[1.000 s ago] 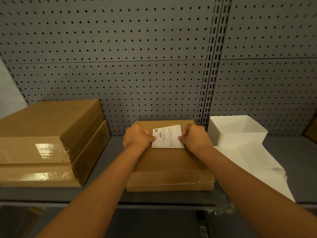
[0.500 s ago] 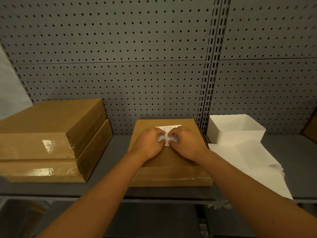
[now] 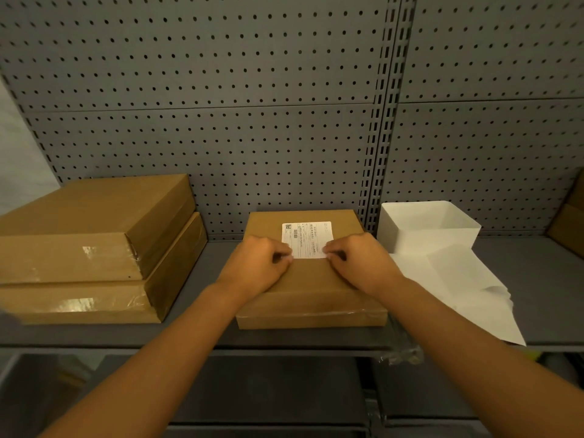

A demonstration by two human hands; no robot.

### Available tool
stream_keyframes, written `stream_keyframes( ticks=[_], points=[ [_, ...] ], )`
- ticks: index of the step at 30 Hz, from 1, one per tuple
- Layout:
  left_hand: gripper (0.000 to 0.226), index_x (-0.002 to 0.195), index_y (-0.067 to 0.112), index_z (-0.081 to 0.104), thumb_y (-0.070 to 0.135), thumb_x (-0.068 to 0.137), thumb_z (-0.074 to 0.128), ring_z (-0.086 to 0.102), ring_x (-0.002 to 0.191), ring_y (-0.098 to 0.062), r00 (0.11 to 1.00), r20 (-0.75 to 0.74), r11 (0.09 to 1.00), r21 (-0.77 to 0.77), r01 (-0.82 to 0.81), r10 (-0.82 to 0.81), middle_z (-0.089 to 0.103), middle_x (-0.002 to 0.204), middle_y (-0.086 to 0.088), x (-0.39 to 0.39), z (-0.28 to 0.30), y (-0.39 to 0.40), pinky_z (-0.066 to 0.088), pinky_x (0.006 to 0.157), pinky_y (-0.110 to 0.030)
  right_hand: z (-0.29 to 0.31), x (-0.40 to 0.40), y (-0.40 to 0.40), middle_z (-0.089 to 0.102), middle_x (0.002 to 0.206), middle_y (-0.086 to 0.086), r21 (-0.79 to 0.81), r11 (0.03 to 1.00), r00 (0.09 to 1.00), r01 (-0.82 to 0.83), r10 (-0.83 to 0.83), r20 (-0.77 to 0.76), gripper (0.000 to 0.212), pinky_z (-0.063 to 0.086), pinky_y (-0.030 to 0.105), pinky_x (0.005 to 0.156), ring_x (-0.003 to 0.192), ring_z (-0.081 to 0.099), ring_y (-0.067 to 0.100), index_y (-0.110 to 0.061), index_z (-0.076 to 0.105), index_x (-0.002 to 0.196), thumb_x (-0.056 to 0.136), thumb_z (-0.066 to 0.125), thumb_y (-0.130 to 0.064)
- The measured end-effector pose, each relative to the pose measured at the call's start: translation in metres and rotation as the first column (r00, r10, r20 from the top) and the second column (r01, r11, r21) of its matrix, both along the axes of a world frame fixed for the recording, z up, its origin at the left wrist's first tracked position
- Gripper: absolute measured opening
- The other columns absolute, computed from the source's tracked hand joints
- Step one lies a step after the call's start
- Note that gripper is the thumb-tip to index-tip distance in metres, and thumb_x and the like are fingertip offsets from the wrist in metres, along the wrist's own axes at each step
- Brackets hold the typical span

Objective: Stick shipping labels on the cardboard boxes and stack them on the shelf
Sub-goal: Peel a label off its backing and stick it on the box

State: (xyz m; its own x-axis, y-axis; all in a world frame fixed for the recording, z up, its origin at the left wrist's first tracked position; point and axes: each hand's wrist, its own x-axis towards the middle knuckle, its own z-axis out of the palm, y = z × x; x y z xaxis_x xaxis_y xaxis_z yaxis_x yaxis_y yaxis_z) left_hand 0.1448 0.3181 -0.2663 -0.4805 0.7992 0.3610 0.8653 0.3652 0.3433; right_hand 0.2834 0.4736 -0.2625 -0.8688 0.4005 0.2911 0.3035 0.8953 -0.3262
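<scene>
Flat cardboard box [image 3: 311,289] lay mid-shelf on grey shelf [image 3: 537,279], short side toward the near edge. White shipping label [image 3: 308,239] stuck flat on the box top, far half. Left hand [image 3: 257,268] rested on the box at the label's near-left corner, fingers curled, fingertips [image 3: 286,258] pressed down on the label edge. Right hand [image 3: 357,263] mirrored at the near-right corner, fingers curled, tips on the label edge. Neither hand gripped anything, just pressed. Most of the label showed between and beyond the two hands. Label print: small QR-type square top-left, barcode under it, lines of small text, too small to read. No brand readable on the box; clear tape along its near side.

Left of it, well apart: stack of two cardboard boxes [image 3: 94,248], shiny tape on near faces, upper one skewed a bit. Right, just beside the box: white open tray [image 3: 426,229] against the back wall, white paper sheets [image 3: 458,286] spread in front toward the near edge. Another cardboard box [image 3: 568,229] cut off at far right. Grey pegboard [image 3: 221,121] behind all. Scrap of clear film [image 3: 399,357] hung at the shelf's near lip.
</scene>
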Motion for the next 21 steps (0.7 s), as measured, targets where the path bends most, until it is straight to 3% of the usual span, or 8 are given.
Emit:
stream_keyframes(
  ticks=[4,9,12,14,16,18,19,21],
  points=[
    [0.027,0.114,0.025,0.070,0.034,0.091,0.059,0.061,0.108,-0.007,0.996,0.002,0.995,-0.045,0.088,-0.088,0.068,0.118,0.009,0.009,-0.003,-0.001,0.050,0.094,-0.030,-0.006,0.001,-0.012,0.065,0.123,0.000,0.017,0.992,0.991,-0.128,0.128,0.028,0.028,0.050,0.032,0.095,0.110,0.057,0.017,-0.024,0.068,0.117,0.096,0.049,-0.027],
    [0.023,0.104,0.024,0.074,0.034,0.090,0.059,0.066,0.091,-0.006,0.999,-0.029,0.999,0.012,-0.041,0.041,0.073,0.103,0.009,-0.005,0.001,-0.016,0.054,0.084,-0.031,-0.004,0.020,0.012,0.072,0.101,-0.001,0.064,0.997,0.999,0.050,-0.049,-0.024,0.027,0.053,0.031,0.084,0.089,0.063,0.016,-0.020,0.073,0.104,0.095,0.048,-0.025],
    [0.030,0.119,0.020,0.067,0.029,0.093,0.055,0.059,0.114,-0.010,0.999,-0.030,0.999,0.023,0.040,-0.039,0.064,0.125,0.005,0.005,0.003,0.003,0.044,0.099,-0.023,-0.003,0.006,0.000,0.066,0.121,0.001,0.066,0.997,0.998,-0.045,0.047,-0.029,0.031,0.047,0.034,0.098,0.110,0.059,0.017,-0.019,0.068,0.117,0.097,0.046,-0.026],
    [0.034,0.127,0.017,0.061,0.028,0.096,0.051,0.055,0.121,-0.015,0.997,-0.018,0.996,-0.049,0.073,-0.074,0.059,0.132,0.001,0.009,-0.001,0.012,0.044,0.101,-0.027,-0.005,-0.003,-0.007,0.051,0.141,-0.001,0.037,0.987,0.986,-0.159,0.157,0.058,0.036,0.033,0.034,0.112,0.131,0.043,0.017,-0.020,0.055,0.133,0.099,0.043,-0.026],
    [0.030,0.118,0.017,0.064,0.028,0.097,0.047,0.061,0.107,-0.020,0.999,-0.046,0.997,-0.082,0.002,-0.006,0.066,0.118,0.000,0.002,-0.005,0.011,0.052,0.085,-0.032,-0.005,-0.003,-0.002,0.044,0.147,-0.002,0.001,0.989,0.983,-0.150,0.149,0.104,0.039,0.027,0.031,0.115,0.135,0.038,0.017,-0.021,0.049,0.138,0.100,0.041,-0.026],
    [0.027,0.111,0.018,0.065,0.026,0.097,0.044,0.062,0.095,-0.018,0.995,-0.074,0.996,-0.054,-0.067,0.063,0.066,0.110,0.002,-0.008,-0.008,0.008,0.052,0.072,-0.030,-0.005,-0.002,0.008,0.049,0.143,0.001,-0.010,0.999,0.997,-0.041,0.041,0.068,0.038,0.034,0.029,0.109,0.129,0.046,0.019,-0.018,0.052,0.136,0.100,0.040,-0.023],
    [0.027,0.112,0.018,0.064,0.025,0.097,0.043,0.061,0.097,-0.018,0.996,-0.076,0.997,-0.050,-0.053,0.049,0.066,0.111,0.003,-0.010,-0.008,0.010,0.050,0.073,-0.029,-0.005,-0.005,0.010,0.051,0.141,0.004,-0.010,1.000,0.999,0.003,-0.003,0.054,0.037,0.038,0.028,0.106,0.126,0.049,0.020,-0.016,0.052,0.135,0.100,0.040,-0.021],
    [0.034,0.127,0.016,0.058,0.025,0.099,0.042,0.054,0.120,-0.020,0.998,-0.060,0.997,-0.075,0.029,-0.033,0.060,0.129,0.000,-0.008,-0.006,0.022,0.045,0.095,-0.029,-0.005,-0.017,0.004,0.048,0.143,0.007,0.031,0.998,0.996,-0.047,0.045,0.076,0.040,0.034,0.029,0.109,0.130,0.045,0.021,-0.013,0.047,0.138,0.100,0.039,-0.017]
  ],
)
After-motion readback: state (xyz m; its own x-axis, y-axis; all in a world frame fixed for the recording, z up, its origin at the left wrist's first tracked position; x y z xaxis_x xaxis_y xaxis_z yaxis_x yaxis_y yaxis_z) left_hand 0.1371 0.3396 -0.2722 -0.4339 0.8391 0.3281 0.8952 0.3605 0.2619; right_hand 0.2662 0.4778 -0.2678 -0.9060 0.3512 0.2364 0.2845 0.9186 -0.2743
